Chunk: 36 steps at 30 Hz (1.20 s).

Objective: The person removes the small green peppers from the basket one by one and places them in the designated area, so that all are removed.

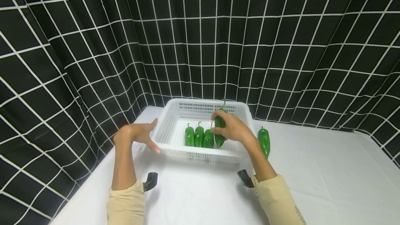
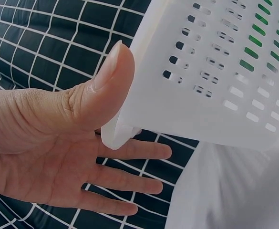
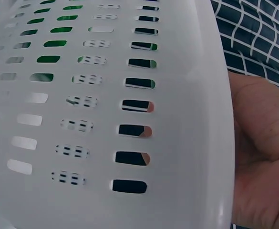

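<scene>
A white perforated plastic basket stands on the white table. In it, three glossy green peppers lie side by side, stems pointing to the back. Over the basket's right part my right hand pinches another green pepper between thumb and fingers, its stem up. In the right wrist view the basket wall hides most of that hand. My left hand is at the basket's left end, thumb and fingers spread; in the left wrist view its fingers reach straight past the rim corner.
One more green pepper lies on the white tabletop, just right of the basket. A black cloth with a white grid hangs behind and on both sides. Dark wrist mounts stick out from the beige sleeves.
</scene>
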Motion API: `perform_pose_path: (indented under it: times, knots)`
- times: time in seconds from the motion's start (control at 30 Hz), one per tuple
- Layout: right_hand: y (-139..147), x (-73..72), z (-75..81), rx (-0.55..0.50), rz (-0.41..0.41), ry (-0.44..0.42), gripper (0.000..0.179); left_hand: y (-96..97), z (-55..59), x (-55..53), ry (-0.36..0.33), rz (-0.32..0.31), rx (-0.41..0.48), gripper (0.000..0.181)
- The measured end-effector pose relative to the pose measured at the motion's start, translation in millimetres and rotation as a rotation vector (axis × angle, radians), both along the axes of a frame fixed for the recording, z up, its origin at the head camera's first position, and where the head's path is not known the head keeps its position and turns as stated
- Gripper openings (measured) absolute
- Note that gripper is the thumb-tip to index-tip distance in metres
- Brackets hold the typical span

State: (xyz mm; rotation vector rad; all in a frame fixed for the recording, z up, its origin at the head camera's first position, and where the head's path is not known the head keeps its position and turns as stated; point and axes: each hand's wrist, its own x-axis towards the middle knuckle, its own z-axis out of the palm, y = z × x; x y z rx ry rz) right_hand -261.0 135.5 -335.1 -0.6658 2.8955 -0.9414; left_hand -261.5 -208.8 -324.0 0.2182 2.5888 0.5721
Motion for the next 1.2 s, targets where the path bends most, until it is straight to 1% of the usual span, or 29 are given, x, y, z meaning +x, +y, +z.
perform_pose_path:
  times: [0.17, 0.3, 0.5, 0.6, 0.77, 0.93, 1.07, 1.2]
  knots:
    - [1.7, 0.3, -0.2, -0.019, 0.028, 0.005, 0.039, 0.1, -0.3, 0.6, -0.007, 0.008, -0.001, 0.154]
    - [4.4, 1.7, 0.9, -0.019, 0.027, 0.0, 0.04, 0.6, -1.2, 1.8, -0.007, 0.011, -0.009, 0.154]
    - [9.9, 4.2, 7.6, -0.031, 0.009, -0.027, 0.041, -0.9, -1.7, 1.8, -0.01, -0.001, -0.003, 0.153]
    - [12.6, 5.3, 11.1, -0.043, 0.013, -0.03, 0.042, -1.2, -2.0, 1.4, -0.011, -0.004, 0.003, 0.153]
    - [18.4, 7.9, 16.5, -0.058, 0.017, -0.029, 0.04, -0.9, -1.4, 2.6, -0.009, 0.011, -0.008, 0.154]
    - [24.0, 8.5, 20.0, -0.036, -0.015, -0.021, 0.041, -0.3, -0.5, 2.9, -0.01, 0.03, -0.018, 0.154]
    - [28.0, 9.0, 22.3, -0.003, -0.043, 0.001, 0.048, -1.0, 0.1, 2.3, -0.017, 0.028, -0.015, 0.156]
    - [34.1, 10.6, 25.8, 0.008, -0.064, 0.025, 0.055, -1.4, 0.4, 1.4, -0.015, 0.021, -0.008, 0.157]
